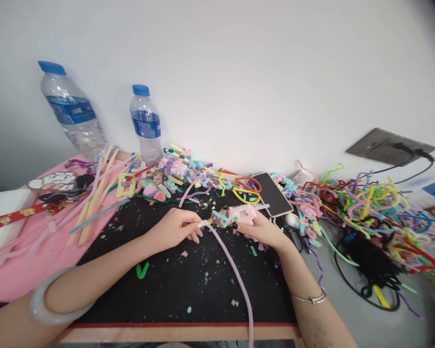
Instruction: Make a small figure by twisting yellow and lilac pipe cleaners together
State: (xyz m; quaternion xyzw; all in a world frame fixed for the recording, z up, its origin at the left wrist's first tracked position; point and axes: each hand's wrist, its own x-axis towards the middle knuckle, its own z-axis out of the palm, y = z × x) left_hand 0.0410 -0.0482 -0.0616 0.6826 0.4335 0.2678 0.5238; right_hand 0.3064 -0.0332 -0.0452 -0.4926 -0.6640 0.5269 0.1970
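My left hand (177, 227) pinches the upper end of a long lilac pipe cleaner (235, 273) that trails down across the black mat (174, 285) to the table's front edge. My right hand (261, 229) grips a pink tool (243, 213), perhaps a small glue gun, its tip pointing left at a little multicoloured fuzzy piece (220, 218) right beside the pipe cleaner's end. Both hands rest low over the mat, close together. A pale bangle sits on my left forearm and a thin silver bracelet on my right wrist.
Two water bottles (70, 113) (145, 123) stand by the wall. Cut pipe-cleaner pieces (181, 169) lie behind the mat, a big tangle (380, 208) at right. A phone (273, 193), a pink sheet (32, 256), black cables (369, 270) and a wall socket (389, 145) surround the mat.
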